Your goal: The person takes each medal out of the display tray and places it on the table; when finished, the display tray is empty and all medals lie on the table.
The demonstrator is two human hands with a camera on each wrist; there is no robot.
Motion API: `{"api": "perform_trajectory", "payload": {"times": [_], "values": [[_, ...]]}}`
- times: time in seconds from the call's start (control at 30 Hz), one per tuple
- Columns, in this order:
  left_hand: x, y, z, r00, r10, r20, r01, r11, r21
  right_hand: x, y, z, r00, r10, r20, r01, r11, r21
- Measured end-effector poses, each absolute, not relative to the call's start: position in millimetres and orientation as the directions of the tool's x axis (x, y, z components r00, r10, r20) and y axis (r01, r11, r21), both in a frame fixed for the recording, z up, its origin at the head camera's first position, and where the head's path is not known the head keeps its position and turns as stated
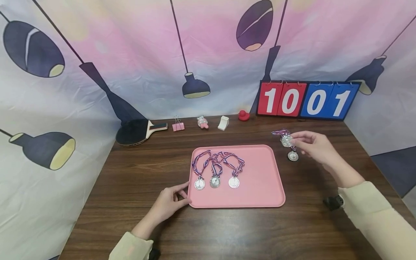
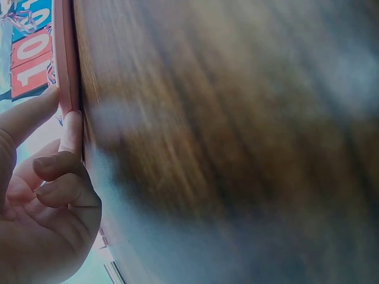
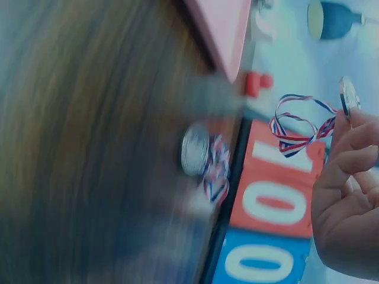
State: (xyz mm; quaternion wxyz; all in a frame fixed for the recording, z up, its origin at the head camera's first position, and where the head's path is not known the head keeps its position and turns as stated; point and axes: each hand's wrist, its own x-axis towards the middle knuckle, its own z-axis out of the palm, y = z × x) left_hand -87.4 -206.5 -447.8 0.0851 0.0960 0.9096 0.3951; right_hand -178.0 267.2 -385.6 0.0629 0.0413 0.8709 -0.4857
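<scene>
My right hand (image 1: 313,146) pinches a silver medal (image 1: 286,141) between thumb and fingertips, to the right of the pink tray (image 1: 263,177). Its striped ribbon (image 3: 290,133) hangs loose in a loop in the right wrist view. Below it, a second silver medal (image 1: 293,156) lies on the table with its ribbon bunched. Three silver medals rest in a row in the tray: one at the left (image 1: 199,183), one in the middle (image 1: 215,181), one at the right (image 1: 233,182), their ribbons spread behind them. My left hand (image 1: 172,198) grips the tray's front left corner with thumb and finger.
Along the back stand a table tennis paddle (image 1: 132,132), a pink binder clip (image 1: 178,126), a small pink-and-white figurine (image 1: 202,122), a white block (image 1: 223,122) and a red rubber duck (image 1: 243,115). A flip scoreboard (image 1: 307,100) leans against the patterned cloth (image 1: 136,54) at back right.
</scene>
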Motion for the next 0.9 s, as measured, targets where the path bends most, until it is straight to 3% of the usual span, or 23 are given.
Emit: {"api": "perform_trajectory", "payload": {"times": [0.37,0.9], "values": [[-87.1,-205.0,-445.0,-0.965,0.251,-0.080,0.112,0.664,0.739,-191.1,329.0,-401.0,-0.970,0.206,-0.126,0.223,0.560,-0.798],[-86.9,-206.4,-445.9,-0.965,0.253,-0.069,0.120,0.659,0.743,-192.5,357.3,-427.3,-0.947,0.146,-0.286,0.313,0.626,-0.715]]}}
